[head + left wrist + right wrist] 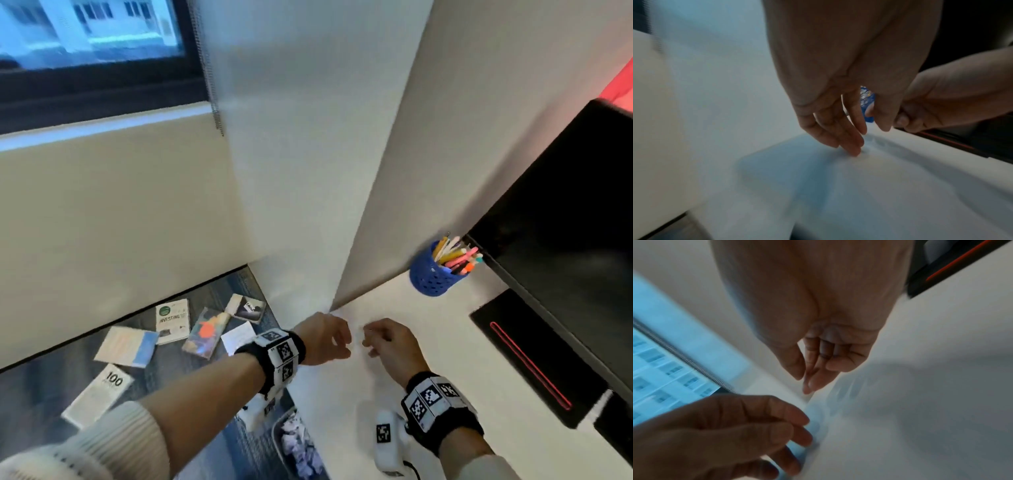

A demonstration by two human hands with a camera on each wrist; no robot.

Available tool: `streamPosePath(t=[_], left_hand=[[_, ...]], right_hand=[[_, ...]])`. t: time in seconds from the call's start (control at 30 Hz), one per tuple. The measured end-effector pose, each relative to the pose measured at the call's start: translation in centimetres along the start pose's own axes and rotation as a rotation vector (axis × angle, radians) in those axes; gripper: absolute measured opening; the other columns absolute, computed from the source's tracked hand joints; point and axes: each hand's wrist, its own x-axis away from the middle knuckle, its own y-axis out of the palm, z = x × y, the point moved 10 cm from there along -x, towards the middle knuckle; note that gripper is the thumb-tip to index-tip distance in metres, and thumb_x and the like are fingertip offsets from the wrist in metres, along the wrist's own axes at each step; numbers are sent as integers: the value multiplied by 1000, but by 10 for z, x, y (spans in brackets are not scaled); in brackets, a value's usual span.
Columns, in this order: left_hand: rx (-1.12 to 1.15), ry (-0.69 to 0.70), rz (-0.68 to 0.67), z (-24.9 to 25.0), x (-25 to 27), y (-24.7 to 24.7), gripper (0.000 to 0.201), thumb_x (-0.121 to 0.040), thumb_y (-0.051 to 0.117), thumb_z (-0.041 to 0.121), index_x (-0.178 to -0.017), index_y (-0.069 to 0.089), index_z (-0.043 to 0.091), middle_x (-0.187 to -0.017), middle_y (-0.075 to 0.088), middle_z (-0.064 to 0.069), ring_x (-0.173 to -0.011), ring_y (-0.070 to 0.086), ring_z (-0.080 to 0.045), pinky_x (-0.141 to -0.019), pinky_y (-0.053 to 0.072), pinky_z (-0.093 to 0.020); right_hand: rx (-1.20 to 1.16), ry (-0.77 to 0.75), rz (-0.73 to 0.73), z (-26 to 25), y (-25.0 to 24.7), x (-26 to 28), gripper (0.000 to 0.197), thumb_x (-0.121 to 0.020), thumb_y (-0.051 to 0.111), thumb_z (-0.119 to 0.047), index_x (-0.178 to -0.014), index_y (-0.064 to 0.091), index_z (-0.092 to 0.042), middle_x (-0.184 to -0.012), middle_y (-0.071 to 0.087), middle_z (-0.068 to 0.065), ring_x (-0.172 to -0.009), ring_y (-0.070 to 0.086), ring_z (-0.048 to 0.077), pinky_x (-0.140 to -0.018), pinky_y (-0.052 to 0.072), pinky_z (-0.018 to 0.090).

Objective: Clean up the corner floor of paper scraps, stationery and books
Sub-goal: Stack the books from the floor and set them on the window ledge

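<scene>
Several books lie scattered on the dark floor at the left: an "Investing" book (173, 320), a colourful one (205, 332), a pale blue one (126, 346) and a "100" book (99, 394). Both hands hover over the white desk (428, 342) near its wall corner. My left hand (334, 339) (859, 141) points straight, relaxed fingers down, their tips touching the desk top. My right hand (371, 341) (807, 379) faces it a few centimetres away, fingers loosely bent, nothing visibly held. Something pale and wrinkled, too blurred to name, lies between the fingertips.
A blue pen holder (435, 270) full of pens stands at the desk's back by the wall. A black monitor (565, 257) and its base (527, 359) fill the right. A bin (279, 442) with crumpled paper stands on the floor beside the desk. A white device (387, 442) lies on the desk near me.
</scene>
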Motion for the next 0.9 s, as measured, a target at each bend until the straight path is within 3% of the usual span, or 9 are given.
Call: streamPosePath(t=[0.1,0.2,0.33,0.43,0.53,0.67,0.83,0.9], left_hand=[[13,-71,70,-63,55,-13,22,-88,67,31,-105,69,18,-105,70,-1,-95,65,-18,-78,47,-22],[54,-172,153,-130,102,-34,20,-89,65,32,-101,68,17,-102,70,0,-91,65,-17,-80,51,-25],[163,-336,257,-220,155,-64,25,-90,65,30,-108,67,11,-108,68,-3,-98,63,-18,-88,52,-31],[220,-412,331,-281,188,-94,22,-89,67,28,-102,69,9,-104,70,-5,-96,64,-19,-84,50,-28],[288,-495,367,-346,209,-120,22,-86,69,30,-96,70,10,-98,71,-5,-90,65,-19,-81,52,-31],[373,-580,372,-443,202,-135,21,-87,69,31,-95,68,12,-92,70,-2,-87,65,-18,-80,53,-32],[282,-644,327,-598,134,-92,15,-88,64,30,-92,67,16,-93,70,-1,-87,63,-18,-81,53,-33],[261,-679,282,-661,100,-49,14,-88,63,28,-94,67,16,-96,70,-2,-91,64,-20,-83,53,-33]], right_hand=[[46,-86,-151,-36,71,13,8,-91,61,-14,-84,64,-14,-66,70,3,-54,60,15,-59,53,27],[107,-160,-286,-71,139,21,8,-92,59,-15,-87,64,-13,-67,70,4,-52,59,13,-56,50,25],[215,-221,-406,-115,215,21,7,-92,59,-17,-89,65,-18,-76,72,0,-62,64,13,-57,45,20],[312,-250,-459,-142,264,12,6,-91,60,-19,-90,65,-20,-81,71,-2,-71,66,15,-62,47,22],[400,-232,-493,-154,305,-7,5,-91,60,-17,-88,64,-19,-84,71,-1,-72,66,14,-58,47,17],[529,-138,-474,-130,357,-60,9,-87,64,-19,-80,64,-23,-80,70,-1,-76,66,19,-78,56,38],[690,-62,-411,-40,446,-156,3,-86,66,-24,-87,65,-21,-88,70,0,-81,64,17,-79,50,29],[763,-46,-427,19,491,-196,15,-84,69,-26,-95,65,-16,-93,70,1,-86,63,18,-78,47,26]])
